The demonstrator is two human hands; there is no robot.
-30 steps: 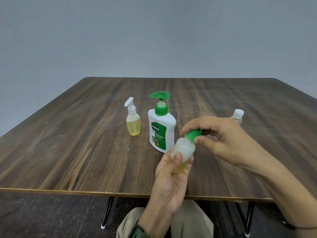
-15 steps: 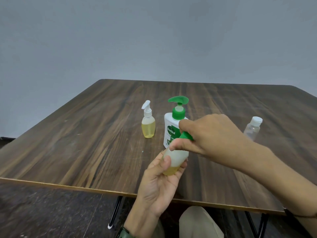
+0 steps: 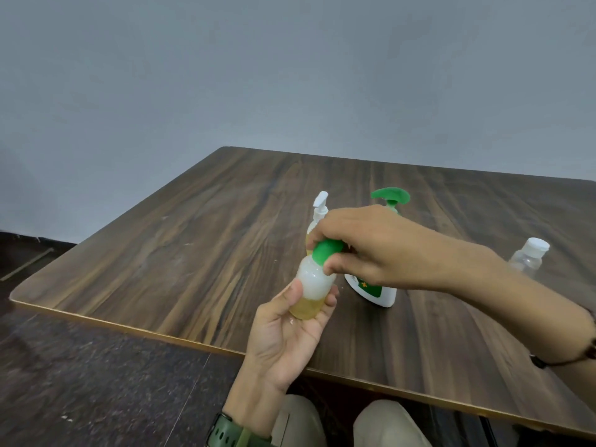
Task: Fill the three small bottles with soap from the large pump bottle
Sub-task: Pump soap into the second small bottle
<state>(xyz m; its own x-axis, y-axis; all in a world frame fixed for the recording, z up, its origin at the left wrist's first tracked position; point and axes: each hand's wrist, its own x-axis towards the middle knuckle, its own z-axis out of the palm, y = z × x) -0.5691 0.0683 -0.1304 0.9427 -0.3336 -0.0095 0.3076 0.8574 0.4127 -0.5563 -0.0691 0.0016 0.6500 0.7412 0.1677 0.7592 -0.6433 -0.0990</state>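
1. Left hand (image 3: 283,330), palm up, gripping the lower body of a small frosted plastic bottle (image 3: 312,287): thumb pressed on its front, fingers curled round the far side. Held above the near part of the table, upright with a slight tilt.
2. Rounded, translucent body; amber-yellow soap filling roughly the bottom third, cloudy white above.
3. Right hand (image 3: 371,250) reaching in from the right, thumb and fingertips pinching the smooth green cap (image 3: 325,251) on that bottle's neck.
4. Large pump bottle (image 3: 375,290) standing on the table behind the right hand: glossy white plastic, green label, flat leaf-shaped green pump head (image 3: 391,195) showing above the knuckles; most of the body hidden.
5. Small pump bottle (image 3: 319,209) just left of it, white spout visible, yellowish body mostly hidden by the fingers.
6. Clear small bottle (image 3: 529,258) with white flip cap, well apart at the right; fill level not discernible.
7. Dark wood-grain laminate table (image 3: 193,246), rounded corner, pale edge band.
8. Dark speckled floor (image 3: 96,382), plain grey wall (image 3: 225,75), green watch strap (image 3: 227,433) on left wrist, thin dark band (image 3: 561,359) on right wrist.
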